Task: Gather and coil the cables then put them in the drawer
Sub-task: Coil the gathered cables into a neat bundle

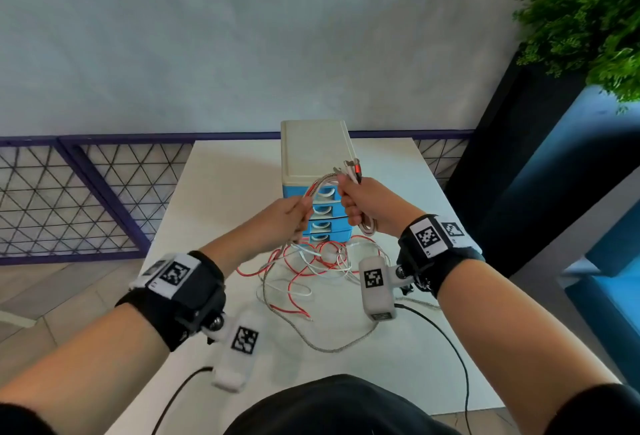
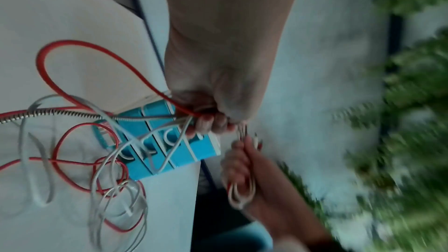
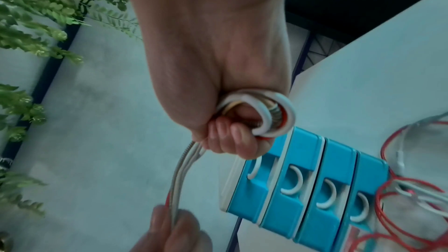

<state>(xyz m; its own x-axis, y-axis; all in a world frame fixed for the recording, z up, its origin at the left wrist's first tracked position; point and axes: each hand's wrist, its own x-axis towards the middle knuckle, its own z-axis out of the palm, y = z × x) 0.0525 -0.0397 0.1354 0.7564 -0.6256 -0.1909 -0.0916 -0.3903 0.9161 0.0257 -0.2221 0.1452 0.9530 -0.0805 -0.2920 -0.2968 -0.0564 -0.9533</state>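
Red, white and braided grey cables (image 1: 304, 272) lie tangled on the white table (image 1: 221, 185) before a small blue drawer unit (image 1: 325, 213) with a cream top; its drawers look closed. My right hand (image 1: 360, 202) grips a folded bundle of the cables (image 3: 271, 114), with plug ends (image 1: 353, 169) sticking up above the fist. My left hand (image 1: 291, 216) pinches the same strands (image 2: 191, 116) a short way to the left, and the loose lengths hang from it down to the table.
A purple-framed wire mesh railing (image 1: 69, 199) runs behind and left of the table. A dark planter (image 1: 519, 143) with green foliage (image 1: 588, 19) stands at the right. Black wrist-camera leads (image 1: 446, 341) trail over the table's near part.
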